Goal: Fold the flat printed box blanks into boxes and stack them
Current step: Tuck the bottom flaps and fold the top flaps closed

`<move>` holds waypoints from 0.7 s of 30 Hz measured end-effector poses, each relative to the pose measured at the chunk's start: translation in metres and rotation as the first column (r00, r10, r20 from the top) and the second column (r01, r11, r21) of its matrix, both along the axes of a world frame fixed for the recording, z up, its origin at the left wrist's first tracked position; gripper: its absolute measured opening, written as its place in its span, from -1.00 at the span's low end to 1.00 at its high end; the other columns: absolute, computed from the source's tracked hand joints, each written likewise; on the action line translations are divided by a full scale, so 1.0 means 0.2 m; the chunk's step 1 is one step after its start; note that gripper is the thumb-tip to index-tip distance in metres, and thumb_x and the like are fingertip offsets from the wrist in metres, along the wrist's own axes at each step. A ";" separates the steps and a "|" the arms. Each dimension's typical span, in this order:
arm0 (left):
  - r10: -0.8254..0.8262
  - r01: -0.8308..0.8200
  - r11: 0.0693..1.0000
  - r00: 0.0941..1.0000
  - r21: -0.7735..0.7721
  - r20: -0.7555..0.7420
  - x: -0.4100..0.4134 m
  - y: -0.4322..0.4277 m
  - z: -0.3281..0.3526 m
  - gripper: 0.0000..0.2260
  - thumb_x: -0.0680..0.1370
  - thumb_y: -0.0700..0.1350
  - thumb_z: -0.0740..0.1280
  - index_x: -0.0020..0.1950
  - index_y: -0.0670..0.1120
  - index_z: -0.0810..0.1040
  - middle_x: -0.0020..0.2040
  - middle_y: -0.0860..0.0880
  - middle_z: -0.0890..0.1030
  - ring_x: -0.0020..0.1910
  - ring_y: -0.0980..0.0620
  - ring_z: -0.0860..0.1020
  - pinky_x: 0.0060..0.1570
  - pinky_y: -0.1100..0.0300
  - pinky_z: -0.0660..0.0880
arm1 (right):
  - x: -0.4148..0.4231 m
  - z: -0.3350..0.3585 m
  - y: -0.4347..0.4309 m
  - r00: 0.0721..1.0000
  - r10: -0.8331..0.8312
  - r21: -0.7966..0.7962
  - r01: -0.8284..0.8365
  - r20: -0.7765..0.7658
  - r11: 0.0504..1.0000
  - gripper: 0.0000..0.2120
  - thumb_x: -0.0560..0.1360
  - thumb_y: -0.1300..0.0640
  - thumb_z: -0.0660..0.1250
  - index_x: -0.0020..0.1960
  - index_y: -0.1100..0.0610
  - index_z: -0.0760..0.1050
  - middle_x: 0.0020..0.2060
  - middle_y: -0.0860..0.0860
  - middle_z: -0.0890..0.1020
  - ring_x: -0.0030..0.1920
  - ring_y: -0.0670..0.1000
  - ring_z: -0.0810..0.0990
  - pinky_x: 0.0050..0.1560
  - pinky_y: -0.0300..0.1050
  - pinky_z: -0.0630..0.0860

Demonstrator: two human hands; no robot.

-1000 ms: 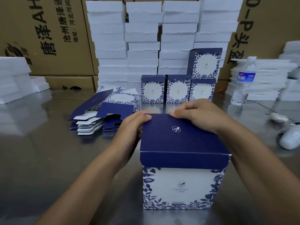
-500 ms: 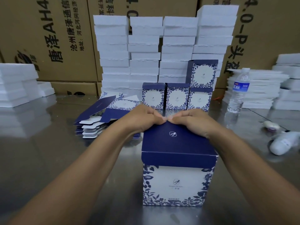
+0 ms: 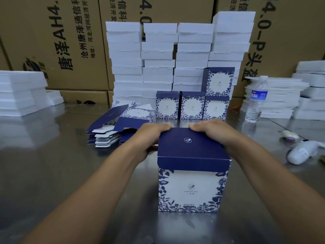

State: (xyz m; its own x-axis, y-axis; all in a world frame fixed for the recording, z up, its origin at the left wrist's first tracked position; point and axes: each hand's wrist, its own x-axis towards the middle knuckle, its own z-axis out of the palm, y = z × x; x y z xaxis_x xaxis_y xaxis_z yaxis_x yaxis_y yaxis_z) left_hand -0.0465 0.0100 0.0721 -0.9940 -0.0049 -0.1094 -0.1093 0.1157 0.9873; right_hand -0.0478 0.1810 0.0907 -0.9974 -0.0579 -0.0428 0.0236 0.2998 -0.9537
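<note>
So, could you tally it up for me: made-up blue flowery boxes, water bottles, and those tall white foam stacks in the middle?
Folded boxes at the back, three in a row and one on top: 4
Near box, gripped by the left hand and right hand: 1
Water bottle: 1
Tall white foam stacks: 4
Total: 10

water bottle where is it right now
In the head view the water bottle stands upright on the table at the far right, in front of a low stack of white foam sheets and right of the folded boxes.
</note>
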 end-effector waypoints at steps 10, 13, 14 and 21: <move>0.043 -0.036 0.996 0.995 0.079 -0.086 0.00 0.02 -0.03 -0.81 0.58 -0.06 0.30 -0.04 -0.18 0.57 -0.21 -0.14 0.61 -0.30 -0.05 0.56 -0.20 0.13 0.46 | 0.01 -0.05 0.05 0.981 -0.195 -0.120 0.194 0.008 0.974 -0.71 0.52 0.01 0.35 -0.12 0.27 0.56 -0.61 -0.03 0.56 -0.64 -0.12 0.51 -0.64 -0.39 0.34; 0.124 -0.110 0.987 0.985 0.113 -0.122 0.00 0.03 -0.05 -0.80 0.59 -0.06 0.28 -0.19 -0.13 0.46 -0.27 -0.16 0.49 -0.32 -0.06 0.45 -0.30 0.18 0.37 | 0.01 -0.04 0.05 0.979 -0.202 -0.137 0.200 -0.001 0.970 -0.70 0.53 0.03 0.34 -0.29 0.21 0.46 -0.69 -0.06 0.49 -0.68 -0.13 0.47 -0.68 -0.40 0.28; 0.152 -0.138 0.984 0.979 0.110 -0.137 0.00 0.03 -0.06 -0.77 0.59 -0.06 0.28 -0.23 -0.11 0.41 -0.29 -0.16 0.44 -0.31 -0.05 0.40 -0.35 0.18 0.31 | 0.01 -0.04 0.04 0.979 -0.205 -0.140 0.203 0.000 0.969 -0.69 0.53 0.04 0.34 -0.28 0.22 0.47 -0.70 -0.05 0.48 -0.69 -0.12 0.46 -0.69 -0.41 0.27; 0.183 -0.171 0.981 0.970 0.089 -0.160 0.00 0.03 -0.05 -0.65 0.59 -0.07 0.27 -0.38 -0.06 0.30 -0.44 -0.07 0.35 -0.41 -0.01 0.30 -0.40 0.19 0.21 | 0.03 -0.06 0.03 0.959 -0.278 -0.258 0.283 0.055 0.924 -0.75 0.51 0.06 0.36 -0.10 0.28 0.55 -0.70 -0.02 0.48 -0.71 -0.07 0.45 -0.69 -0.40 0.28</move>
